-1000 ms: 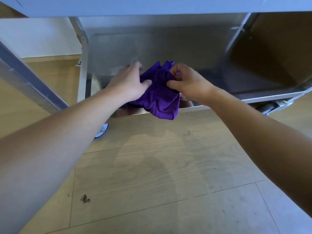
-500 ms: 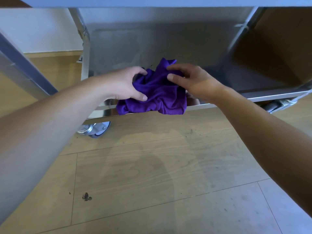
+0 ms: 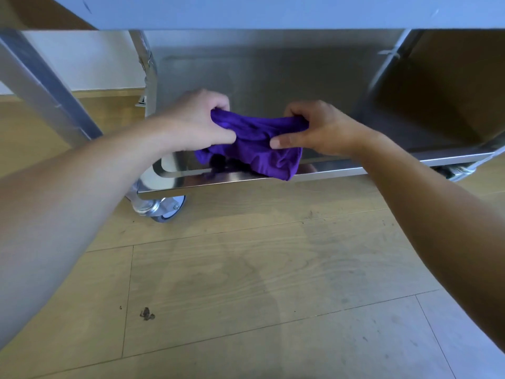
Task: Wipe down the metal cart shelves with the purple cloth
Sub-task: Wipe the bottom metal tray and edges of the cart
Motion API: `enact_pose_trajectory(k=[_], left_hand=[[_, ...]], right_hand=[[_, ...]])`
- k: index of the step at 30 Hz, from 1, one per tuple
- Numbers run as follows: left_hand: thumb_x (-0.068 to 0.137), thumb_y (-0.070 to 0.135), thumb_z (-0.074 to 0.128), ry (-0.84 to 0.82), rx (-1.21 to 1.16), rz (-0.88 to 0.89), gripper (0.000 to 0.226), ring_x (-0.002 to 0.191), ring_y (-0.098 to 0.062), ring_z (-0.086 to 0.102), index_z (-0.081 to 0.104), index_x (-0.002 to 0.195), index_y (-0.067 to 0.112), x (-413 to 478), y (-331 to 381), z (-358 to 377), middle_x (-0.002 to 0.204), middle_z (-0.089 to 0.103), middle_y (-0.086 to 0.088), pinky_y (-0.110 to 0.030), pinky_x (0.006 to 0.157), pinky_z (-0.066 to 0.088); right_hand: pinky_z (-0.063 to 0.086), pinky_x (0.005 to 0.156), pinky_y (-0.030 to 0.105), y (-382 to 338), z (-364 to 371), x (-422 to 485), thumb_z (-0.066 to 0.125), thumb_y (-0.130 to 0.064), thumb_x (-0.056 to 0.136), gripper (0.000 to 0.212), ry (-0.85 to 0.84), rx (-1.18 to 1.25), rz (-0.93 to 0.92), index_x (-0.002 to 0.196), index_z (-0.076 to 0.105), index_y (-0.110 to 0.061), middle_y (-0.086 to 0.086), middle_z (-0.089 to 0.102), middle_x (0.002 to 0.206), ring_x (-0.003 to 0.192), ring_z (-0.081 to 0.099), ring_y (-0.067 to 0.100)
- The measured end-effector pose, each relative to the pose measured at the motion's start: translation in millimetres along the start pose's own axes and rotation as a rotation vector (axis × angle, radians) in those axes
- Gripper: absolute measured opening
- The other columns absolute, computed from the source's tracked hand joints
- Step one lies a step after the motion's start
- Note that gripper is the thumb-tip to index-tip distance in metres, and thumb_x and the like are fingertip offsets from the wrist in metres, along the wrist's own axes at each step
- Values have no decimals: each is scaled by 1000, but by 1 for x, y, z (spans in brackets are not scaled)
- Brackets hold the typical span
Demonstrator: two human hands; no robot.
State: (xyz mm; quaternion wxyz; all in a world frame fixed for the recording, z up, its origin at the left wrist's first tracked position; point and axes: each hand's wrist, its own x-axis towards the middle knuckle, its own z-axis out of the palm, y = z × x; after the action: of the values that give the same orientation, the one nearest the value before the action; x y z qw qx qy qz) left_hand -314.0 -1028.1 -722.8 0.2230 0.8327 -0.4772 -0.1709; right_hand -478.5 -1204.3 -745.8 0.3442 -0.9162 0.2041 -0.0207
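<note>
The cloth (image 3: 259, 149) is deep purple, bunched and creased, pulled into a band between both hands above the front of the bottom shelf (image 3: 273, 77). Its lower fold sags over the shelf's shiny lip, which mirrors it dimly. The left grip (image 3: 199, 119) is curled tight round the cloth's left end, and the right grip (image 3: 314, 129) pinches the right end, thumb on top. Both ends vanish inside the fists, so the cloth's full shape cannot be told. The upper shelf (image 3: 273, 12) is cut off at the top. One caster (image 3: 164, 207) shows on the floor (image 3: 246, 269); the right one is mostly hidden.
</note>
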Motion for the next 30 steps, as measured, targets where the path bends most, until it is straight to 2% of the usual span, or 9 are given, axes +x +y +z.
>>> enact_pose_trajectory(k=[2,5,9,12,15,18,23,27,30], left_hand=[[73,20,66,23,-117,-30,14,58,-16,43,56,81,14,0,1,-5,67,54,2,-28,55,31],[75,21,69,38,-206,-94,22,64,-16,48,58,93,17,6,-5,-5,81,60,0,-29,59,36],[81,35,72,-24,91,-137,53,89,-23,55,46,125,20,5,-19,17,108,55,-5,-33,71,43],[81,47,68,58,258,58,60,119,-30,47,42,133,29,3,-24,26,128,48,-6,-43,93,45],[76,63,63,-48,293,112,67,118,-29,46,48,134,32,3,-22,32,124,48,-4,-43,96,43],[71,70,63,-154,376,74,81,122,-32,40,43,141,33,5,-23,42,129,45,-3,-44,101,39],[66,64,73,-166,351,43,83,119,-31,44,45,138,35,8,-21,35,125,46,-3,-43,96,43],[74,48,76,-103,308,70,65,113,-33,46,53,132,29,7,-19,38,108,42,0,-37,87,42],[80,34,74,-47,285,96,52,109,-35,50,57,128,24,8,-21,43,114,49,-8,-36,86,41]], right_hand=[[50,62,18,-4,-4,-1,79,-42,76,39,-16,212,38,98,65,-13,-2,66,84,71,63,5],[55,62,23,1,2,9,79,-38,77,45,85,373,108,111,62,-14,0,69,96,79,68,11],[42,83,24,21,21,22,69,-52,83,58,161,-171,142,130,52,-25,-6,54,107,97,55,15],[44,98,36,23,27,18,59,-61,83,62,207,-266,30,137,43,-37,2,53,119,110,53,27],[44,100,36,9,21,14,68,-57,80,66,88,-294,-28,138,46,-35,4,50,131,112,54,23],[47,94,32,-2,21,15,75,-53,76,64,-82,-328,2,132,53,-32,-3,57,125,110,56,18],[49,88,28,-7,15,12,83,-55,65,72,-110,-208,62,128,53,-39,-11,59,119,105,57,12],[48,96,44,-9,28,16,76,-61,68,74,-117,-404,55,133,46,-42,1,48,128,115,49,29],[52,89,43,-14,33,20,76,-56,71,71,-115,-428,92,132,46,-37,4,47,125,110,50,32]])
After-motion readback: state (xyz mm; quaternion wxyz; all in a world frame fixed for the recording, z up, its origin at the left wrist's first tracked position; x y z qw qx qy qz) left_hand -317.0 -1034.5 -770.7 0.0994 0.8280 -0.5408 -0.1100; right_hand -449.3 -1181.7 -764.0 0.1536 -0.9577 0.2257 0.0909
